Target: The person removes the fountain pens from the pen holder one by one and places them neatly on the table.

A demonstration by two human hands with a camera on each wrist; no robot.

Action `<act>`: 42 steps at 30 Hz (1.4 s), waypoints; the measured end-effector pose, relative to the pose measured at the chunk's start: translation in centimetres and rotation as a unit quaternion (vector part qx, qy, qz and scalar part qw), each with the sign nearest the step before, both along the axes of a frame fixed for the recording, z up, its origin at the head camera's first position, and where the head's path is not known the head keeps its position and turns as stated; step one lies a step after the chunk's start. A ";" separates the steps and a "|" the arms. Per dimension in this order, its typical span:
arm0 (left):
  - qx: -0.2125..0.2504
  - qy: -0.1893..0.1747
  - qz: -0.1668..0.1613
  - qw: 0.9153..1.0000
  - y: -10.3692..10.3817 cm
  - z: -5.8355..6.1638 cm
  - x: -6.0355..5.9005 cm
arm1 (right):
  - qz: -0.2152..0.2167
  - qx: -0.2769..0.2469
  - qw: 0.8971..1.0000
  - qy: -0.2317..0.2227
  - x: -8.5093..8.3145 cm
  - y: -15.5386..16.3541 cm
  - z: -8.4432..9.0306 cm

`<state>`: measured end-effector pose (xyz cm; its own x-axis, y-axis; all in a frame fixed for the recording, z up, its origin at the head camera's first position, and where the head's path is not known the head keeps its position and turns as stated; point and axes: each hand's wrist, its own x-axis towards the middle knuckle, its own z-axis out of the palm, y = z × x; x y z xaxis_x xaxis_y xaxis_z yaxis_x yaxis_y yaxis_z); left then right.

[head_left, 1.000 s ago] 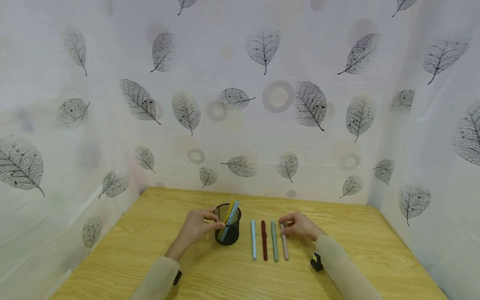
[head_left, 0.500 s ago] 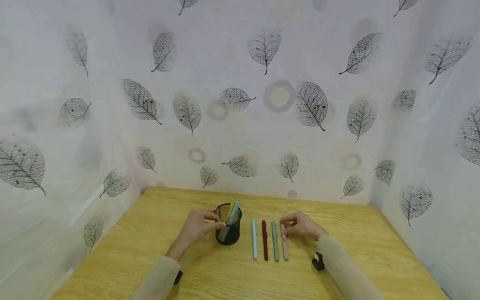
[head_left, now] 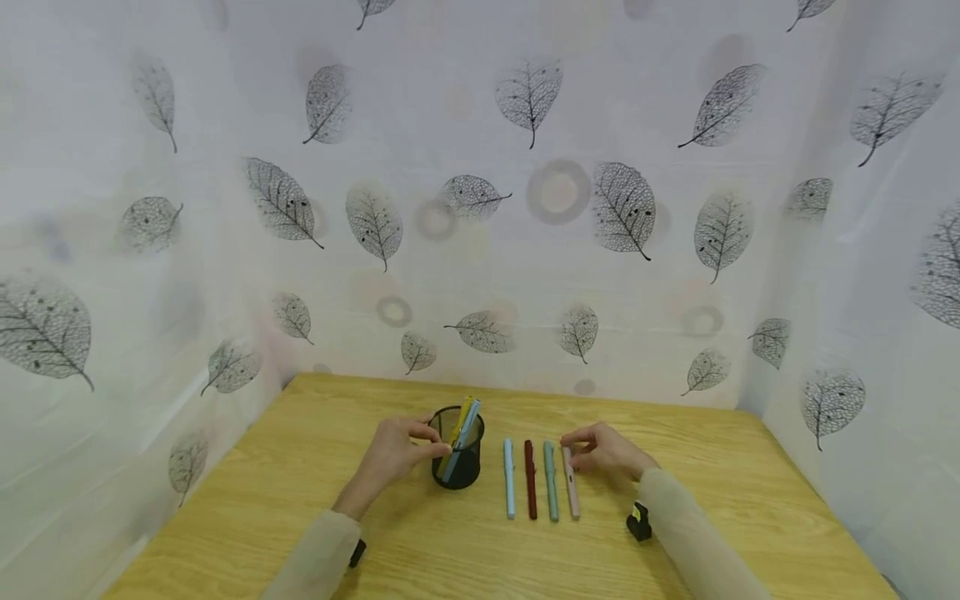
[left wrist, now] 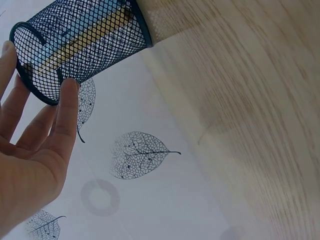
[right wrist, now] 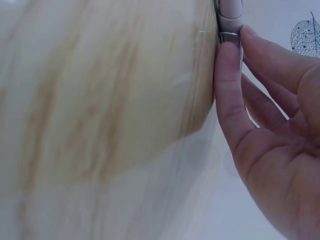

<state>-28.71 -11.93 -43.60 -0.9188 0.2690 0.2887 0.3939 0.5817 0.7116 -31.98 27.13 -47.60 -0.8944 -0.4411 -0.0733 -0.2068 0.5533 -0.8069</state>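
Note:
My left hand (head_left: 397,454) holds the rim of a black mesh pen holder (head_left: 467,473) between thumb and fingers. The holder stands upright on the table, and a yellow pen (head_left: 460,423) and a light blue pen (head_left: 469,425) lean inside it. In the left wrist view the thumb (left wrist: 67,110) lies against the mesh. On the right, my right hand (head_left: 606,450) pinches the upper end of a pale pink pen (head_left: 573,496) lying on the table. The right wrist view shows thumb and fingertip on either side of this pen (right wrist: 230,11), near a metallic band.
Left of the pink pen lie a green pen (head_left: 552,487), a dark red pen (head_left: 531,483) and another light blue pen (head_left: 510,483), roughly parallel. The wooden table (head_left: 450,558) ends at a leaf-printed curtain (head_left: 480,267) behind and at both sides.
The pink pen has shifted slightly under my right hand, its lower end a little further right than half a second ago. My left hand stays at the holder's rim.

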 end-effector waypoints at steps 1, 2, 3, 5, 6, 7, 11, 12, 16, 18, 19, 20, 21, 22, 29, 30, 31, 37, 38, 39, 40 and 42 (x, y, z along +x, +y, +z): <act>0.000 -0.001 -0.001 1.000 0.0 0.0 0.0 | -0.001 -0.002 1.000 -0.002 0.0 0.0 0.0; 0.002 -0.002 -0.001 1.000 0.0 0.0 0.0 | 0.000 -0.004 1.000 -0.001 0.0 0.0 0.0; 0.002 -0.002 -0.002 1.000 0.0 0.0 0.0 | 0.001 -0.004 1.000 0.000 0.0 0.1 0.0; 0.002 0.000 -0.003 1.000 0.0 0.0 0.0 | 0.004 -0.004 1.000 0.001 -0.1 0.1 -0.1; 0.003 0.000 -0.004 1.000 0.0 0.0 0.0 | 0.002 -0.003 1.000 0.001 -0.1 0.1 0.0; 0.004 0.000 -0.005 1.000 0.0 0.0 0.0 | 0.002 -0.002 1.000 0.001 0.0 0.1 0.0; 0.002 0.003 -0.005 1.000 -0.1 0.0 -0.1 | -0.002 0.002 1.000 0.003 0.2 0.1 0.2; 0.003 0.003 -0.005 1.000 -0.1 0.0 0.0 | -0.003 0.003 1.000 0.004 0.2 0.1 0.2; -0.002 -0.001 -0.004 1.000 -0.1 -0.1 -0.1 | -0.008 -0.004 1.000 0.008 0.3 0.2 0.2; 0.002 -0.007 -0.007 1.000 -0.1 -0.1 -0.1 | -0.012 -0.009 1.000 0.008 0.3 0.3 0.2; 0.003 -0.010 -0.008 1.000 -0.1 -0.1 -0.1 | -0.014 -0.014 1.000 0.007 0.3 0.3 0.2; 0.005 -0.012 -0.009 1.000 -0.1 -0.1 -0.1 | -0.018 -0.017 1.000 0.005 0.3 0.3 0.1; 0.006 -0.012 -0.009 1.000 -0.2 -0.1 -0.1 | -0.021 -0.021 1.000 0.003 0.3 0.3 0.1; 0.006 -0.013 -0.010 1.000 -0.2 -0.1 -0.1 | -0.026 -0.024 0.999 0.001 0.3 0.3 0.1; 0.009 -0.014 -0.006 1.000 -0.1 0.0 0.0 | -0.056 -0.048 0.997 0.005 0.3 0.0 0.2; 0.007 -0.012 -0.003 1.000 -0.1 0.0 0.0 | -0.060 -0.049 0.997 0.009 0.2 0.0 0.2; 0.006 -0.012 0.000 1.000 -0.1 0.1 0.0 | -0.064 -0.052 0.997 0.012 0.2 0.0 0.2; 0.005 -0.010 0.002 1.000 0.0 0.1 0.0 | -0.066 -0.078 0.994 0.023 -0.2 -0.3 0.3; 0.004 -0.008 0.002 1.000 0.0 0.0 0.0 | -0.063 -0.084 0.994 0.024 -0.2 -0.4 0.3; 0.003 -0.007 0.003 1.000 0.0 0.0 -0.1 | -0.059 -0.089 0.994 0.027 -0.3 -0.4 0.3; 0.003 -0.006 0.003 1.000 0.0 0.0 -0.1 | -0.058 -0.094 0.994 0.026 -0.4 -0.5 0.3; 0.002 -0.007 0.003 1.000 0.0 0.1 0.0 | -0.051 -0.104 0.993 0.026 -0.5 -0.6 0.4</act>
